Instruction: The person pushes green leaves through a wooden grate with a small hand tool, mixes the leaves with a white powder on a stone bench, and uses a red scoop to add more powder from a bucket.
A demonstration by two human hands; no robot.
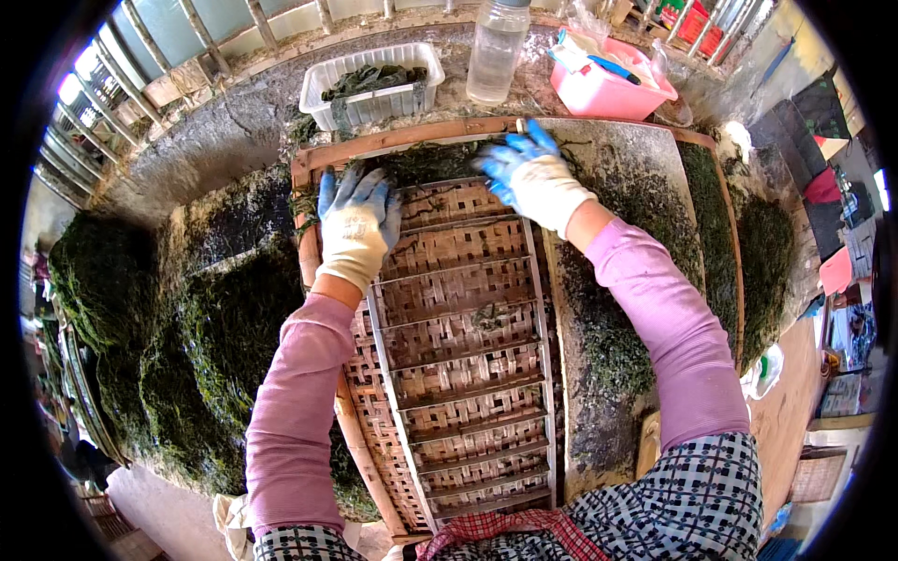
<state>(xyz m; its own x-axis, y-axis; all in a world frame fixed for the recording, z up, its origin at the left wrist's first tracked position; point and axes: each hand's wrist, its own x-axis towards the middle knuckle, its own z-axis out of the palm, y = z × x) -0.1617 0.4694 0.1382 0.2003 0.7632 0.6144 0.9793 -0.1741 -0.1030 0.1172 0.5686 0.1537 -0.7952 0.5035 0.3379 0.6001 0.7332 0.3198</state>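
- Window bars (262,23) line the upper edge of the frame; below them a ledge carries a clear plastic tub (393,107), a water bottle (496,56) and a pink basket (599,93).
- Dark green weed (426,161) lies in a band at upper centre, between the two hands, inside the wooden rim (412,135) and across the top of the woven mat (454,292).
- It looks wet, stringy and light, probably soft and slippery; best gathered as a clump under several fingers, since single strands may tear.
- The slatted frame (545,355), at centre, seems stiff; its side rails offer the surest hold.
- Left hand (358,210): grip slightly spread, fingers extended over the weed's left end.
- Right hand (533,173): blurred at the weed's right end, some fingers raised; whether its grip pinches strands, I cannot tell.
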